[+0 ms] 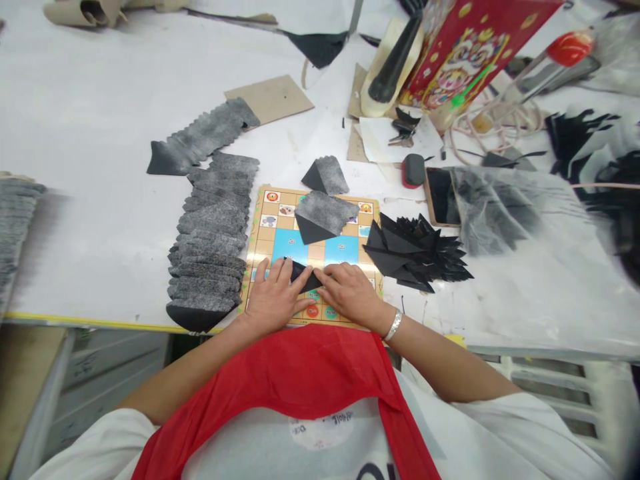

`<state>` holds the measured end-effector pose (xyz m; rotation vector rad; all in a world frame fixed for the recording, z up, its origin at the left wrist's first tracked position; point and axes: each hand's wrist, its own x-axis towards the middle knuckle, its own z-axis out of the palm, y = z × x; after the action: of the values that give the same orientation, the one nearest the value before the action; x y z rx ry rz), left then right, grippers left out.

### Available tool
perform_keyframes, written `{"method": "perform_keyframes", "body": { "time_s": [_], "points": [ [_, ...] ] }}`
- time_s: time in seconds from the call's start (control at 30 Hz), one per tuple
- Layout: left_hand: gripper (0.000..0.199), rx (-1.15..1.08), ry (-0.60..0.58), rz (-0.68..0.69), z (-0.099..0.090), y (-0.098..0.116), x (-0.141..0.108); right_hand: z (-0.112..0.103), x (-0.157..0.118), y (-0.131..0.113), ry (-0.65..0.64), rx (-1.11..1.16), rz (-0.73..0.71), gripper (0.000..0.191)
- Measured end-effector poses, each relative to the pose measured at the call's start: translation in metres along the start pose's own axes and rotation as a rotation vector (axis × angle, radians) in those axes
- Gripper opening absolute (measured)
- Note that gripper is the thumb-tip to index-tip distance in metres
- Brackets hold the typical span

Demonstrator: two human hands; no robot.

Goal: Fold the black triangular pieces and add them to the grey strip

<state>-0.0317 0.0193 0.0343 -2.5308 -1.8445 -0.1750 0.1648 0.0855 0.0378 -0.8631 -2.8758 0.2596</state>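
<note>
left hand (273, 298), spread, and right hand (353, 293), pinch impossible to tell, press a black piece (313, 283) on the game board (265, 252); beyond, two loose grey-backed pieces (327, 213); by my reading, the dark pile (407, 250) is folded, the overlapping grey row (213, 223) unworked

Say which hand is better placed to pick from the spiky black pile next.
Right, most likely: the right hand is nearer the spiky black pile, while the left hand sits farther across the board.
</note>
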Motion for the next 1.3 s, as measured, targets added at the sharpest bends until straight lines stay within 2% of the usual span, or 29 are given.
{"method": "perform_keyframes", "body": {
  "time_s": [0.33, 0.5, 0.63, 0.9, 1.0, 1.13, 1.2, 1.3],
  "points": [
    [0.070, -0.043, 0.014, -0.060, 0.000, -0.008, -0.002, 0.001, -0.012, 0.001, 0.009, -0.108, -0.040, 0.036],
    [0.070, -0.024, -0.018, -0.019, -0.002, -0.003, -0.001, 0.002, -0.021, 0.000, 0.030, -0.145, -0.046, 0.034],
    [0.070, -0.017, -0.034, 0.014, -0.005, 0.002, 0.000, 0.000, -0.019, -0.005, -0.005, -0.191, -0.052, 0.034],
    [0.067, -0.026, -0.009, -0.109, -0.004, 0.000, -0.002, -0.007, -0.019, -0.011, -0.019, -0.178, -0.021, 0.033],
    [0.067, -0.025, 0.002, -0.130, -0.003, 0.003, -0.002, -0.006, -0.015, -0.014, 0.002, -0.133, 0.045, 0.029],
    [0.066, -0.019, 0.011, -0.145, -0.007, 0.011, 0.002, -0.004, -0.002, -0.016, 0.000, -0.026, 0.260, 0.019],
    [0.063, -0.032, 0.010, -0.155, -0.010, 0.012, 0.003, -0.005, 0.005, -0.017, -0.036, 0.026, 0.343, 0.013],
    [0.054, -0.084, 0.022, -0.157, -0.010, 0.010, 0.006, -0.010, 0.009, -0.017, -0.120, 0.030, 0.354, 0.010]
  ]
}}
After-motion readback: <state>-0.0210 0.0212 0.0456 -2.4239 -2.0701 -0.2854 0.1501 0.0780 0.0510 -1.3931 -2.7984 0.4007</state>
